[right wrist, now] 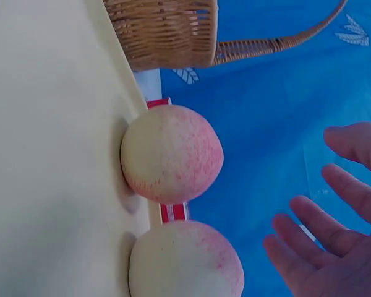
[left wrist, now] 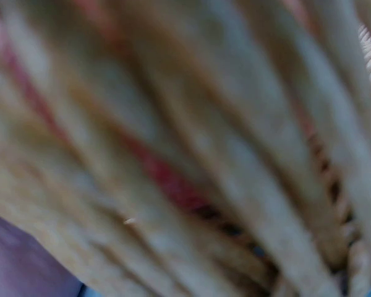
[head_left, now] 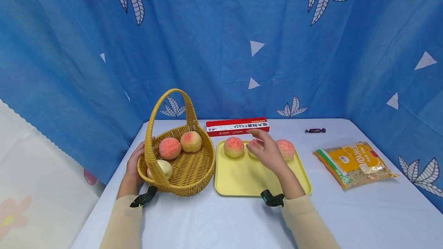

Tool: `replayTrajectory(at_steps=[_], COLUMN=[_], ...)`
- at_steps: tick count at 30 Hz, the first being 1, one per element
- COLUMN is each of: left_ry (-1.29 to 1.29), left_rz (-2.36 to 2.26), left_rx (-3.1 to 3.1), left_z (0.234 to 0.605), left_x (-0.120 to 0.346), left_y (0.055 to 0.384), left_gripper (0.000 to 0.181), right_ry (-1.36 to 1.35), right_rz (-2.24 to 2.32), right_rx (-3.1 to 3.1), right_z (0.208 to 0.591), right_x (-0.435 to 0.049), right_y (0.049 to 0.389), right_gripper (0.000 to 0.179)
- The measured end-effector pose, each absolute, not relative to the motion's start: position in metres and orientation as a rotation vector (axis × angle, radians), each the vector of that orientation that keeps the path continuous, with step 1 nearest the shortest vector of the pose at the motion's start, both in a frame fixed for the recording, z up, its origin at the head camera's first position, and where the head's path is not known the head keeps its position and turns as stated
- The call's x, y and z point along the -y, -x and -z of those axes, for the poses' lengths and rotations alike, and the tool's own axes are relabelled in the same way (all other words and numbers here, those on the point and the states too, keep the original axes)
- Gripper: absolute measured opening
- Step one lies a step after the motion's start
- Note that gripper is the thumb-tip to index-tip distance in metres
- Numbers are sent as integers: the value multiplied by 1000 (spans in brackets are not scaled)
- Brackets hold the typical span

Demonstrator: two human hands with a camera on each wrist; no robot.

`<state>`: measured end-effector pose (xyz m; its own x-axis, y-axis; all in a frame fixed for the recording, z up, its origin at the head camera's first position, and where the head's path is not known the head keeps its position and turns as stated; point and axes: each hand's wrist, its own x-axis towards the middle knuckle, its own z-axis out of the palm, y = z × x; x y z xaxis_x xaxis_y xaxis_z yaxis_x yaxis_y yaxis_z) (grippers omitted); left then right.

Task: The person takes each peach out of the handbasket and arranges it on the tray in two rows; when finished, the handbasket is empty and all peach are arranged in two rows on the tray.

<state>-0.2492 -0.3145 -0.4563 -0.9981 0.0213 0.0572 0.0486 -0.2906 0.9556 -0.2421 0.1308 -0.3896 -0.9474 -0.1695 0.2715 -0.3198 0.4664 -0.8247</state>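
Observation:
A yellow wicker basket (head_left: 192, 180) with a tall handle stands at the left, with several peaches inside, one of them a red-speckled peach (head_left: 169, 148). My left hand (head_left: 135, 160) holds the basket's left side, fingers along the rim; the handle base hides part of it. Close weave fills the left wrist view. My right hand (head_left: 267, 152) hovers over the back of a yellow tray (head_left: 238, 181), its thumb and fingers spread apart. It partly covers the middle peach (head_left: 254, 147). Beside that lie a left peach (head_left: 233, 146) and a right peach (head_left: 285, 149).
A red pasta box (head_left: 238, 126) lies behind the tray. Farther right are a small purple-wrapped candy (head_left: 315, 130) and an orange-yellow food bag (head_left: 356, 163). A blue curtain (head_left: 221, 49) hangs behind the white table (head_left: 194, 222).

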Motion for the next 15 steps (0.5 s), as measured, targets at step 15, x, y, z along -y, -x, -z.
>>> replayTrajectory(at_steps=[15], left_ry=[77], left_rz=[2513], left_rx=[1874], left_z=[453], left_x=[312], left_y=[246], left_gripper=[51], right_ry=[-637], right_rz=[-1491], right_rx=[2536], right_z=[387], right_x=[-96], right_y=[231], right_gripper=[44])
